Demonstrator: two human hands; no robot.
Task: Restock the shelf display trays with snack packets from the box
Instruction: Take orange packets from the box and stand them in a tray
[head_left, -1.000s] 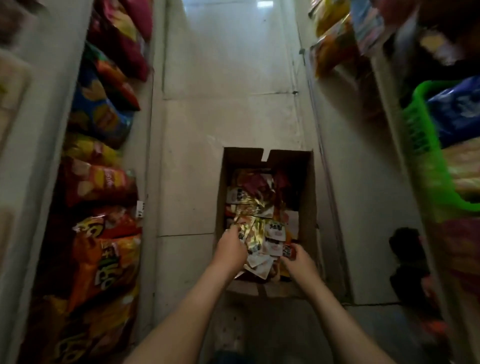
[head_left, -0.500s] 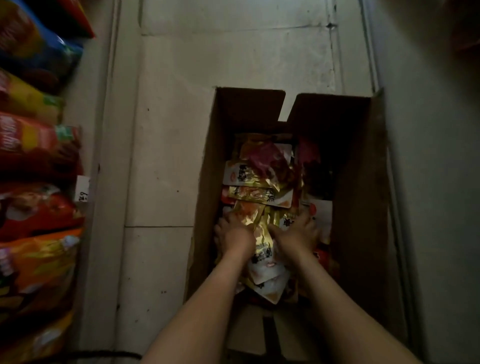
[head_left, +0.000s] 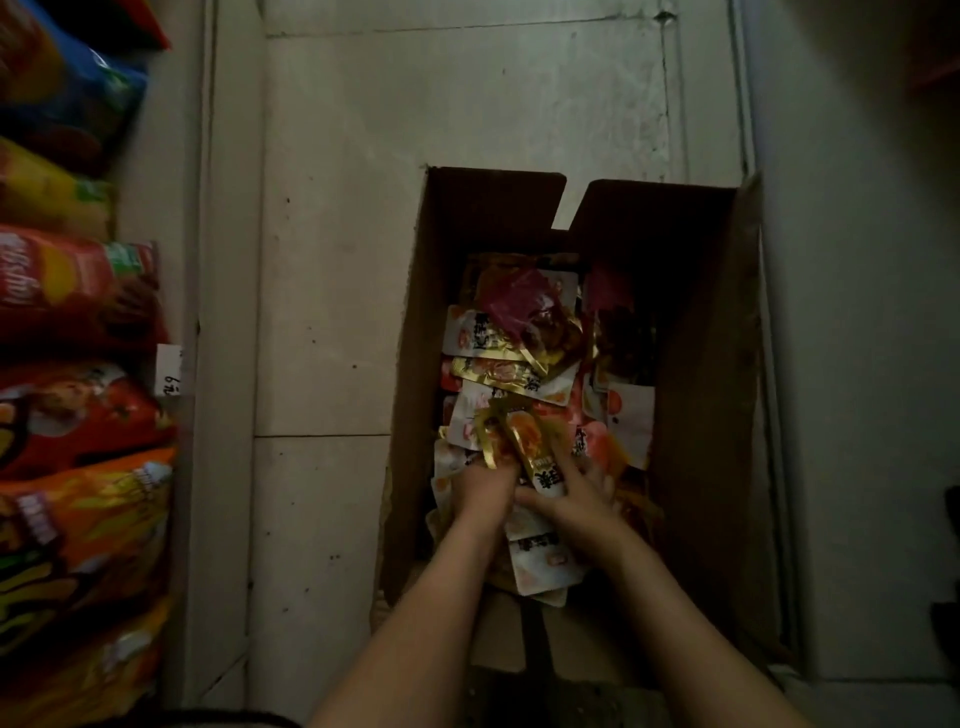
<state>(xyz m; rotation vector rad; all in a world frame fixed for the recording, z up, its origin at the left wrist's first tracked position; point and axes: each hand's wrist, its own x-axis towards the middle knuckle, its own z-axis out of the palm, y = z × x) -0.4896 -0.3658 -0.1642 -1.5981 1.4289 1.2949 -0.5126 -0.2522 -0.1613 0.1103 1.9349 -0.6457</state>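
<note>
Packets (head_left: 511, 364) are piled loose down the middle of the box (head_left: 701, 364), which sits open on the floor (head_left: 332, 260) between the shelves, chip bags (head_left: 78, 415) stacked along the left one. Both hands are down in the pile toward the near end of the box. Left hand (head_left: 480, 491) is curled shut around a small gold bunch of them, right hand (head_left: 574, 499) has its fingers (head_left: 563, 462) spread over the same bunch and pressing it from the side, so the two are pretty much clamping one handful together

Handling-wise these look like thin foil sachets, so I'd guess super light, floppy and slick. They'd likely slide over each other and fan out of a loose grip. Nothing fragile looking, a firm squeeze should be fine. Best bet imo is to pinch the stack across its flat faces near the middle, thumb on top and fingers under, rather than grabbing by the crinkly sealed edges. No trays in view right now
</note>
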